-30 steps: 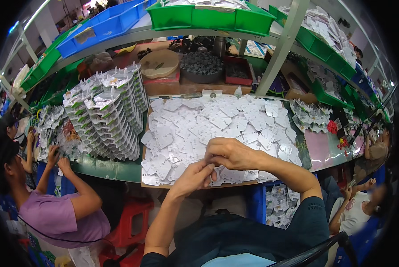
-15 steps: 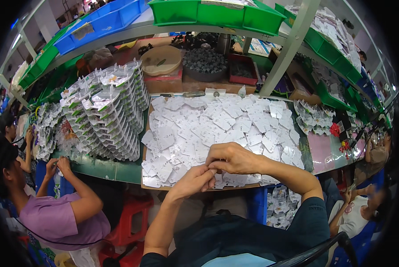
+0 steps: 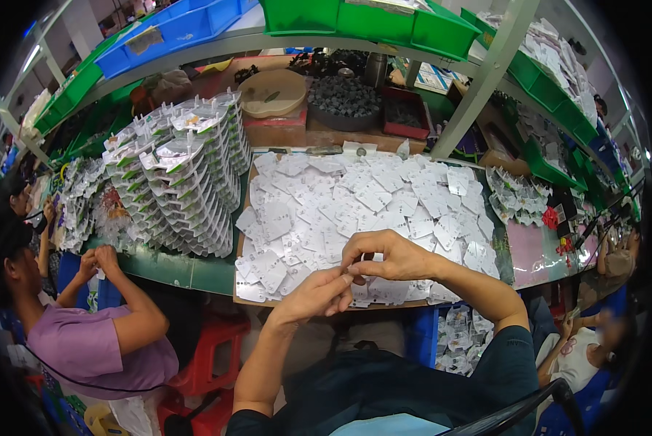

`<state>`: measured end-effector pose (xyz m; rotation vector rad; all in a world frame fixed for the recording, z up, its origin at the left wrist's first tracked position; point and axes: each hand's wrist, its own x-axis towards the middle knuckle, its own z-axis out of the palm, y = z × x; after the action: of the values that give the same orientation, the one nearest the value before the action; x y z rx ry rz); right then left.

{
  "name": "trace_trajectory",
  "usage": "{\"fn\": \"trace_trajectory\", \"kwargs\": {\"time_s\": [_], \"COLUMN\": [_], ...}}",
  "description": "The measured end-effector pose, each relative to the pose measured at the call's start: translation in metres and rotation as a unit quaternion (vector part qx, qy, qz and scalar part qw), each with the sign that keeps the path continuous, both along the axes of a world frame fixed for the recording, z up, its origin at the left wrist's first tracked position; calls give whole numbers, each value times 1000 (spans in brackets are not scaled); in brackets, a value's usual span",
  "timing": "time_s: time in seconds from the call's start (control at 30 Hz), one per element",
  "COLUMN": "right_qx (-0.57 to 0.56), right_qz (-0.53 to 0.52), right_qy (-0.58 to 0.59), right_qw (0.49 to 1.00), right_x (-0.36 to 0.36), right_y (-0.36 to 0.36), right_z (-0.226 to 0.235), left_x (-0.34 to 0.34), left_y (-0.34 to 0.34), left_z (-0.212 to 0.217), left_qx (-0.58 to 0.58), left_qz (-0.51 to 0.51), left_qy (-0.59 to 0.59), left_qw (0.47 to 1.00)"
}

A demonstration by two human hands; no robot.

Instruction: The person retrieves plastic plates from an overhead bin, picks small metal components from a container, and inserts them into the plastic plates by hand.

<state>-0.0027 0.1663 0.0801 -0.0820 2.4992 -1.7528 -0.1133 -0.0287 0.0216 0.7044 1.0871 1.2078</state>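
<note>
While L hand [image 3: 315,293] & R hand [image 3: 391,256] meet at the fingertips in a narrow pinch, can't tell if a small part's btwn them. White pieces [image 3: 369,195] lie loose in a heap atop the table [image 3: 202,273], under & just beyond the hands; whether any touch the fingers is unclear. They look thin & flat, so prob. light, stiffish, a bit slick, apt to slide; might bend or crack if forced. Best taken by opp. edges, thumb vs. index.
</note>
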Motion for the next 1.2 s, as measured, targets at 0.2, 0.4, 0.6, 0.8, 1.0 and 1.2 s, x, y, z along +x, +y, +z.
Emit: {"fn": "trace_trajectory", "kwargs": {"time_s": [0.2, 0.4, 0.6, 0.8, 1.0, 1.2], "right_qx": [154, 135, 130, 99, 151, 186], "right_qz": [-71, -52, -154, -83, -59, -12], "right_qy": [-50, 48, 109, -44, 29, 199], "right_qw": [984, 988, 973, 991, 986, 962], "right_x": [-1, -4, -4, 1, 3, 5], "right_y": [-15, -13, -9, -13, -7, -8], "right_z": [3, -13, -16, -14, -18, -20], "left_x": [10, 13, 8, 9, 10, -3], "left_y": [-2, 0, -4, -4, -4, -9], "left_z": [-6, 0, 1, -11, -5, -15], "left_qx": [-13, -22, -23, -10, -10, -14], "left_qz": [40, 54, 63, 65, 37, 20], "left_qy": [134, 149, 105, 86, 90, -162], "left_qw": [990, 987, 992, 994, 995, 986]}}
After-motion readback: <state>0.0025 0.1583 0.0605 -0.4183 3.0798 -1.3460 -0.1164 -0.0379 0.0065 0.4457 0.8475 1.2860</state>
